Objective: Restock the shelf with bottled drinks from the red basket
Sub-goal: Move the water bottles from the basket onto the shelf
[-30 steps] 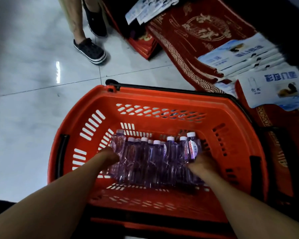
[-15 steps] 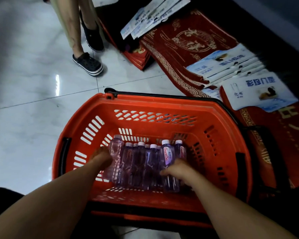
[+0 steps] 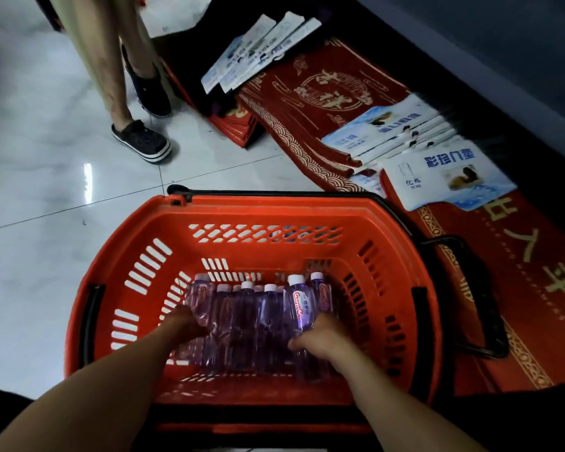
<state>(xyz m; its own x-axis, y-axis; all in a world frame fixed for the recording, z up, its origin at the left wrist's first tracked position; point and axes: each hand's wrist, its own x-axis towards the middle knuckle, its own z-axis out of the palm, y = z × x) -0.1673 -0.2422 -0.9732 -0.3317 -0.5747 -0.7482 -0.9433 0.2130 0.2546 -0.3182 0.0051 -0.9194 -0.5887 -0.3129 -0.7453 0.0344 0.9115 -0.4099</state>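
Red basket [image 3: 274,208] stands on the pale tiled floor [image 3: 46,230], its near edge below the camera. Inside, on the bottom toward the near wall, a row of bottles [image 3: 252,311] with clear purple bodies and white caps lies packed side by side, caps pointing to the far wall.

Left hand [image 3: 185,322] is inside the basket at the left end of the row, touching the outermost bottle. Its fingers are hidden from view, so it cannot be told whether they are curled round the bottle or only pressed against it.

Right hand [image 3: 322,336] is at the right end of the row. Its fingers and thumb curl round the lower body of a labelled bottle [image 3: 299,305], whose red lettering faces up and whose cap stands slightly higher than its neighbours.

Beyond and to the right of the basket, red patterned mats [image 3: 333,93] lie on the floor, with white and blue packets [image 3: 450,171] resting on them. At upper left, another person's legs and a dark shoe [image 3: 142,140] are on the tiles, well apart from the basket.
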